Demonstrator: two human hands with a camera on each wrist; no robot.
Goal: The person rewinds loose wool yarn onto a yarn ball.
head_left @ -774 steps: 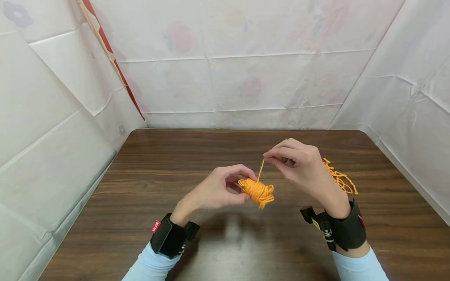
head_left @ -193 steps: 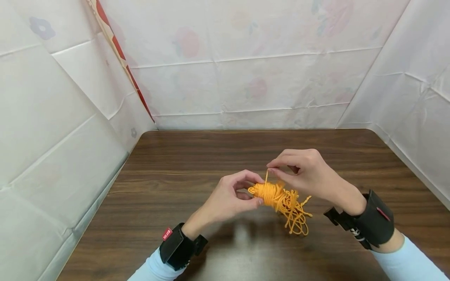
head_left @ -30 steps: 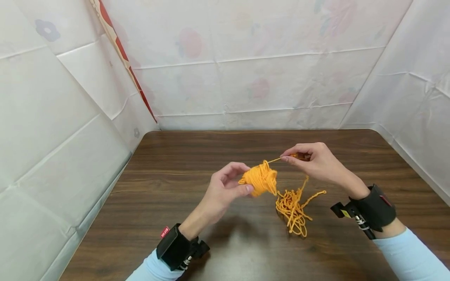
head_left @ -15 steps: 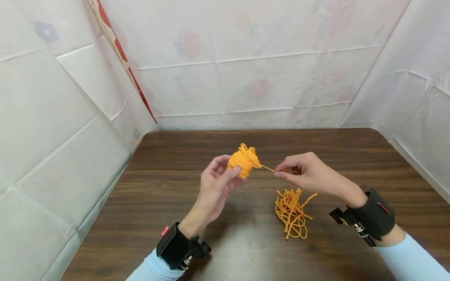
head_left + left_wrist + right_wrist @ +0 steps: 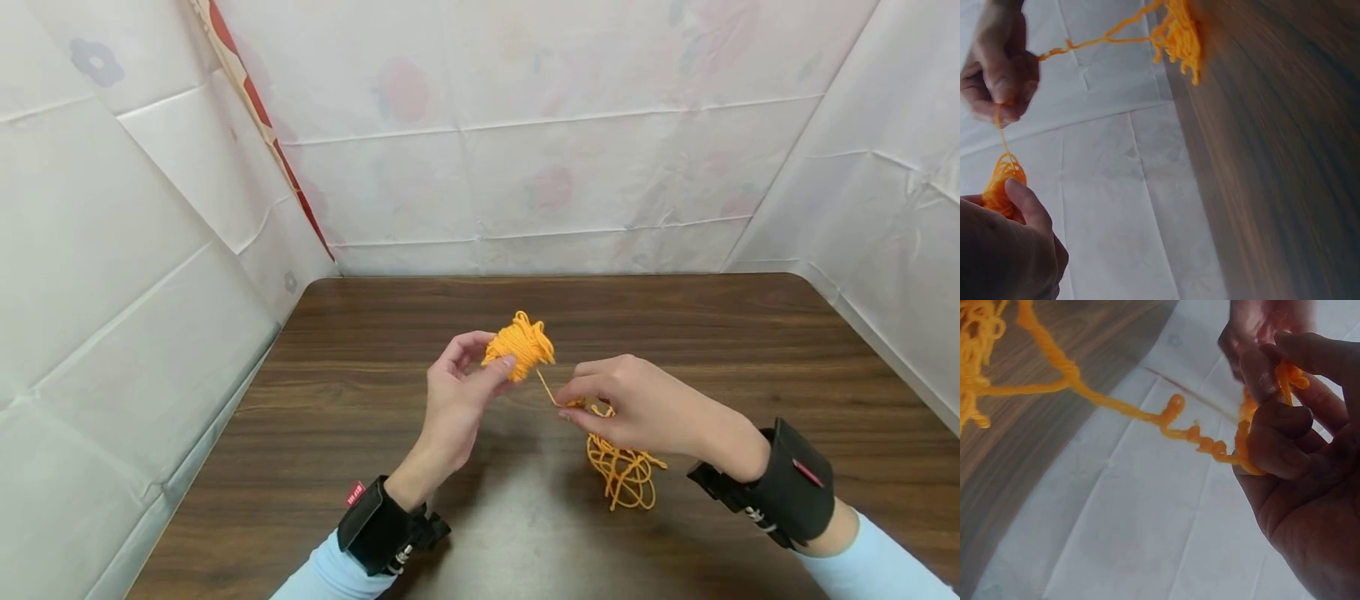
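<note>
The right hand (image 5: 637, 410) hides part of the loose yarn pile (image 5: 626, 475); the left-wrist view is blurred.

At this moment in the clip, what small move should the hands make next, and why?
Probably one more wrap: the right hand should carry its pinched strand up and around the yarn ball. The left hand grips the ball above the table, the strand between the hands is short, and a loose yarn pile lies unwound beneath the right hand.
</note>
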